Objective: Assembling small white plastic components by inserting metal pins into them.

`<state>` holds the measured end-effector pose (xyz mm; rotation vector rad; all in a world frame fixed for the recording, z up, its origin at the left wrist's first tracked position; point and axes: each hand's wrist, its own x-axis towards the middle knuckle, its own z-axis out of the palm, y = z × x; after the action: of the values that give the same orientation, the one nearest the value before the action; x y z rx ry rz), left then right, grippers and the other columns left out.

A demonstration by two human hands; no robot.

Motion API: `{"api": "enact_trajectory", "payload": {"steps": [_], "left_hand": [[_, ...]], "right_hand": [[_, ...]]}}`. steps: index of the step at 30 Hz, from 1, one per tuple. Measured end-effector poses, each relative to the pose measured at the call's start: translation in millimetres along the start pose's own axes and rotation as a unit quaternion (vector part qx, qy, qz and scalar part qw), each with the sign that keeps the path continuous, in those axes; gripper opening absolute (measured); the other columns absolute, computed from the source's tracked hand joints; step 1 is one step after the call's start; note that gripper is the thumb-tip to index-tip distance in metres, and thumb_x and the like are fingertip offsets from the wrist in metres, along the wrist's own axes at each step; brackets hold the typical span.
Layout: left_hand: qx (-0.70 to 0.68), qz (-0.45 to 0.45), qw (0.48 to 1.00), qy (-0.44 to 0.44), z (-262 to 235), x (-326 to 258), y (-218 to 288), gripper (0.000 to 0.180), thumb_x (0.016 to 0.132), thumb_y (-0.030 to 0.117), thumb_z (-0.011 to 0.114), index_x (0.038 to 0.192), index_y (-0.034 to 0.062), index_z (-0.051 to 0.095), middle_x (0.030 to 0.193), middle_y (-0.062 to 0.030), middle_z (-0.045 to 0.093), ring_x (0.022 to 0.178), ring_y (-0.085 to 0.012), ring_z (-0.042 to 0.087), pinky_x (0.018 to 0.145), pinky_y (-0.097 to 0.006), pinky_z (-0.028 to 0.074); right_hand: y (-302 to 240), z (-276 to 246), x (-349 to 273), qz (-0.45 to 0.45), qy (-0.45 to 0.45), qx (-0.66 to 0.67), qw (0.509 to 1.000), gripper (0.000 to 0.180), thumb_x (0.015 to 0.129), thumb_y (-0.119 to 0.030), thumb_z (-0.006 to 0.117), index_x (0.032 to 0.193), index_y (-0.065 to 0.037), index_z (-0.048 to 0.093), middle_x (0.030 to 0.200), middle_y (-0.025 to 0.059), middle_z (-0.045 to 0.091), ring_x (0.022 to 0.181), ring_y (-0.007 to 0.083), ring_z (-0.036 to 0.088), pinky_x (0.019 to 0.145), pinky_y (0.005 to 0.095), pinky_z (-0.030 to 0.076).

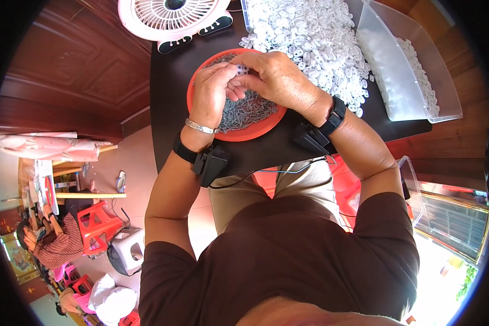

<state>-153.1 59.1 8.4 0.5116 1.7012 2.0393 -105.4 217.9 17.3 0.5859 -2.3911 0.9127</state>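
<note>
Both hands meet over a round orange-red bowl (269,126) filled with small grey screws (250,111). My right hand (280,79) comes in from the right, its thumb and fingers closed around a small white plastic piece with holes (243,69). Against that piece, the thumb and curled fingers of my left hand (211,89) are pinched together; whatever they hold is hidden. Just beyond my right hand spreads a big heap of similar white plastic pieces (315,41), each with holes.
A pink-and-white fan (174,22) stands at the table's far left. At right sits a clear plastic bin (391,76) with more white pieces. Cables (255,173) hang near the dark table's (171,108) front edge. Another person (60,242) sits by red stools (95,225) at left.
</note>
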Motion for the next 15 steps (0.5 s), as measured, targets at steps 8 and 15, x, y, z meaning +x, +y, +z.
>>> {"api": "enact_trajectory", "payload": {"steps": [8, 15], "left_hand": [[-0.005, 0.013, 1.0, 0.006, 1.6, -2.5, 0.6, 0.026, 0.085, 0.019, 0.051, 0.08, -0.0036, 0.062, 0.067, -0.0098, 0.063, 0.052, -0.0134, 0.057, 0.048, -0.022, 0.043], [-0.004, 0.04, 0.999, -0.002, 3.5, -3.8, 1.2, 0.027, 0.086, 0.021, 0.05, 0.081, -0.0035, 0.062, 0.065, -0.009, 0.061, 0.052, -0.0138, 0.057, 0.048, -0.022, 0.043]], "right_hand": [[-0.8, 1.9, 1.8, 0.004, -0.006, 0.011, 1.0, 0.023, 0.078, -0.013, 0.066, 0.099, -0.005, 0.062, 0.078, 0.0149, 0.064, 0.071, 0.0322, 0.064, 0.062, 0.0349, 0.051], [-6.0, -0.4, 2.4, 0.018, 0.022, 0.062, 0.998, 0.016, 0.08, -0.012, 0.065, 0.095, -0.005, 0.064, 0.076, 0.0136, 0.065, 0.069, 0.0285, 0.065, 0.059, 0.0316, 0.052]]}}
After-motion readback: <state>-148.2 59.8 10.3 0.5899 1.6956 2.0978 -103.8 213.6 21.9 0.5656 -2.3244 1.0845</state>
